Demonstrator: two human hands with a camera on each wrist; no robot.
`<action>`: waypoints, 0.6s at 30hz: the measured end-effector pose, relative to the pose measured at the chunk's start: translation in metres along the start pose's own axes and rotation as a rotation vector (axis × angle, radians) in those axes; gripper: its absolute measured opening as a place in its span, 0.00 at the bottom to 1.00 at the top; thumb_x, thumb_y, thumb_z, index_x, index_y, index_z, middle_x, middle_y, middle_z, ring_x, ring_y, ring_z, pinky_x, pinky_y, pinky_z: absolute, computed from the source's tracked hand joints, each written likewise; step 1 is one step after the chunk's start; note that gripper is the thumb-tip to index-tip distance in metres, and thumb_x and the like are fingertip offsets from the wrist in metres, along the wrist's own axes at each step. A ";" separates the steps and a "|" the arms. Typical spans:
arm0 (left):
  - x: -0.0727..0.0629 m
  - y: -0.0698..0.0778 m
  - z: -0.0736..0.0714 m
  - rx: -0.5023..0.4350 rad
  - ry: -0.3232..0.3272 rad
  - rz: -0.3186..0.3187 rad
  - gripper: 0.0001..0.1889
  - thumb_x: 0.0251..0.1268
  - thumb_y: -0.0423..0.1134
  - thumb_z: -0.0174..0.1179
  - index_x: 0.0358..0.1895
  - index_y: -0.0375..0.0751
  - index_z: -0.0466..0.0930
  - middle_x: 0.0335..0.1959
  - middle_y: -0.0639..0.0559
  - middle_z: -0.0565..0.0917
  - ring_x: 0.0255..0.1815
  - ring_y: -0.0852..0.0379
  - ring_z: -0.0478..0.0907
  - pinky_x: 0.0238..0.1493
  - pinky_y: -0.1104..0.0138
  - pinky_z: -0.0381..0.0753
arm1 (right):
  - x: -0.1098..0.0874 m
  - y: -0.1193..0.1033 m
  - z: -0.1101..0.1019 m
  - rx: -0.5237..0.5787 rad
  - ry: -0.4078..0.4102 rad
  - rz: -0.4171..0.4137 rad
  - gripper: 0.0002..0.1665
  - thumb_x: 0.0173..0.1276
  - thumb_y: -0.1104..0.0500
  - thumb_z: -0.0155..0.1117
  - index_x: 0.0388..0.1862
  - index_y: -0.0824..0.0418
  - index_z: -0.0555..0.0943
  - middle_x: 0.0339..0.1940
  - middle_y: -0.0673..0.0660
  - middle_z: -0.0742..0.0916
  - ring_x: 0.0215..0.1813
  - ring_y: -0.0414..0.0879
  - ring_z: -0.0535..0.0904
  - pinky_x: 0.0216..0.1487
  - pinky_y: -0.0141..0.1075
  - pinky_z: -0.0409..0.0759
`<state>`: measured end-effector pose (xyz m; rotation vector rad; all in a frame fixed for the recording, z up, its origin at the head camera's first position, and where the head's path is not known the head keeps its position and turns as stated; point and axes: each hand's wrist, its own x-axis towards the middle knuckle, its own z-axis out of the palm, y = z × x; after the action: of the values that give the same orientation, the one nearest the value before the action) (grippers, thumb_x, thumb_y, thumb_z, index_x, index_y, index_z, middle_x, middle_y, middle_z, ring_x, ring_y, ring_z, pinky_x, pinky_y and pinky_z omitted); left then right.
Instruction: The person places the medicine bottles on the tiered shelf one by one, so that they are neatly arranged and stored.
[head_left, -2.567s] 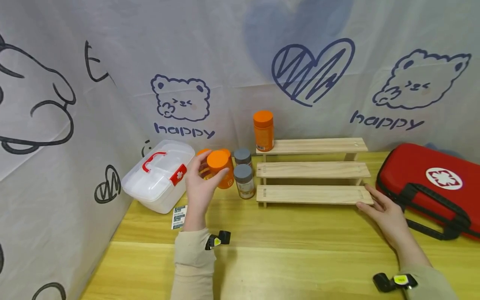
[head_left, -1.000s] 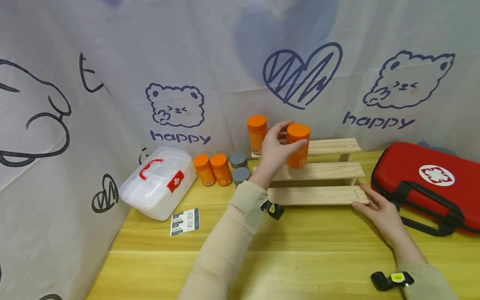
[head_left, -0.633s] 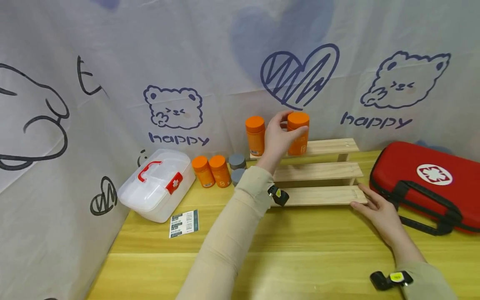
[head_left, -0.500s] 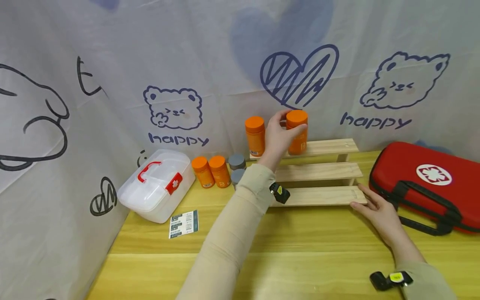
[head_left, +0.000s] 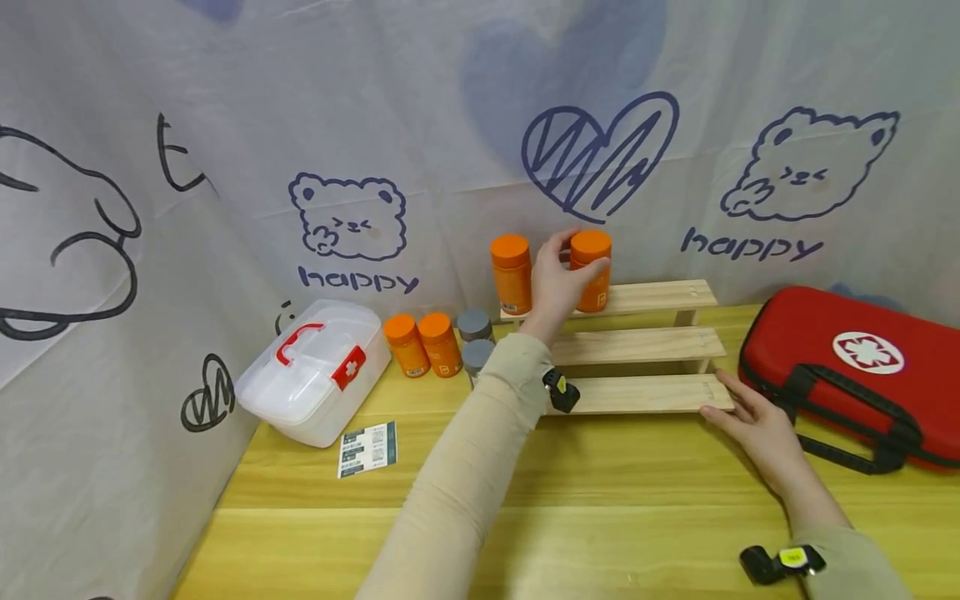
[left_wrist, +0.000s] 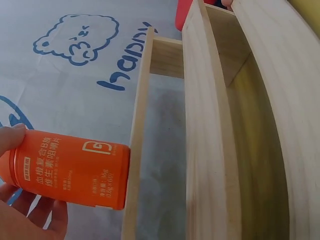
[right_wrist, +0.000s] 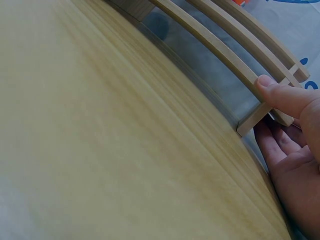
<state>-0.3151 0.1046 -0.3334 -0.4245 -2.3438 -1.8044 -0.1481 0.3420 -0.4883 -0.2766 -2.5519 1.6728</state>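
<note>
My left hand (head_left: pixel 558 287) grips an orange pill bottle (head_left: pixel 592 279) near its cap, upright at the top step of the wooden three-step rack (head_left: pixel 637 346). In the left wrist view the base of this orange bottle (left_wrist: pixel 75 170) meets the top board's edge. Just left of the hand, another orange bottle (head_left: pixel 512 275) stands on the same step. My right hand (head_left: pixel 765 429) holds the right end of the lowest step; the right wrist view shows its thumb (right_wrist: pixel 280 92) on top of the board and the fingers curled beneath.
Two orange bottles (head_left: pixel 422 346) and two grey-capped bottles (head_left: pixel 476 325) stand left of the rack, one partly behind the left arm. A clear first-aid box (head_left: pixel 311 371) sits further left, with a printed card (head_left: pixel 367 448) before it. A red first-aid bag (head_left: pixel 855 375) lies at right.
My left hand has carried the orange bottle from the group at left across to the rack's top step, lowering slightly at the end. The right hand keeps its hold on the rack.
</note>
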 end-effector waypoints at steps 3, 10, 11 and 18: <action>0.000 -0.003 0.001 -0.010 -0.003 0.008 0.33 0.54 0.41 0.71 0.65 0.43 0.70 0.54 0.51 0.75 0.50 0.57 0.73 0.50 0.70 0.76 | 0.000 0.000 0.000 -0.006 0.006 -0.002 0.49 0.66 0.44 0.63 0.77 0.56 0.51 0.71 0.70 0.62 0.68 0.66 0.59 0.42 0.12 0.66; -0.009 -0.011 -0.003 0.054 0.009 0.088 0.36 0.55 0.39 0.70 0.68 0.42 0.66 0.60 0.49 0.73 0.57 0.53 0.71 0.58 0.66 0.72 | 0.000 0.000 0.001 -0.012 0.004 -0.011 0.48 0.66 0.44 0.63 0.77 0.56 0.52 0.72 0.70 0.62 0.68 0.66 0.59 0.42 0.12 0.66; -0.012 -0.013 -0.005 0.065 0.009 0.100 0.35 0.55 0.38 0.70 0.68 0.42 0.66 0.60 0.48 0.73 0.57 0.53 0.71 0.58 0.67 0.72 | 0.000 0.000 0.001 -0.012 0.005 -0.014 0.48 0.66 0.45 0.63 0.77 0.56 0.52 0.72 0.70 0.62 0.68 0.66 0.60 0.42 0.12 0.66; -0.038 -0.021 -0.020 0.013 -0.026 0.154 0.32 0.56 0.35 0.69 0.65 0.39 0.69 0.56 0.43 0.75 0.55 0.47 0.74 0.55 0.61 0.75 | 0.000 0.000 0.000 -0.019 0.006 -0.020 0.48 0.66 0.44 0.63 0.77 0.55 0.52 0.72 0.70 0.62 0.68 0.67 0.60 0.42 0.13 0.66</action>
<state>-0.2864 0.0752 -0.3585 -0.6122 -2.2683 -1.7231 -0.1478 0.3420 -0.4884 -0.2560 -2.5590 1.6397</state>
